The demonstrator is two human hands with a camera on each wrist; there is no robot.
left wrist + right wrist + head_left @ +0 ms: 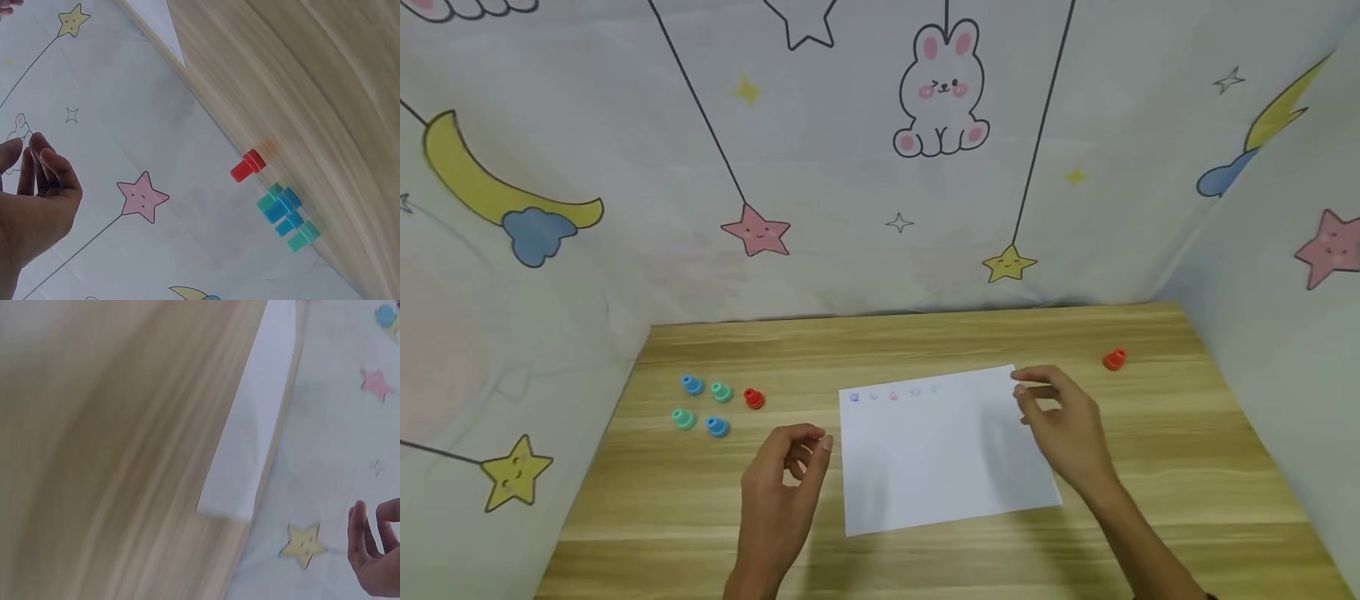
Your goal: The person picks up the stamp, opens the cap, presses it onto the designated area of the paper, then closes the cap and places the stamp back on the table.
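A white sheet of paper [940, 458] lies on the table with a row of small faint coloured prints [892, 396] near its top left edge. By the sheet's left side my left hand [784, 479] hovers, fingers loosely curled, with nothing held. Over the top right corner is my right hand [1063, 425], its fingers loosely bent and nothing between them; I cannot tell if it touches the paper. To the left stand two blue stamps [717, 427], two green stamps [722, 392] and a red stamp [754, 398]. Another red stamp [1115, 359] sits at the far right.
The wood-grain table [955, 558] is bounded at the back and both sides by a white cloth [842, 167] printed with stars, moons and a rabbit. In the left wrist view, the red stamp [248, 165] stands nearest the paper, near the table's back edge.
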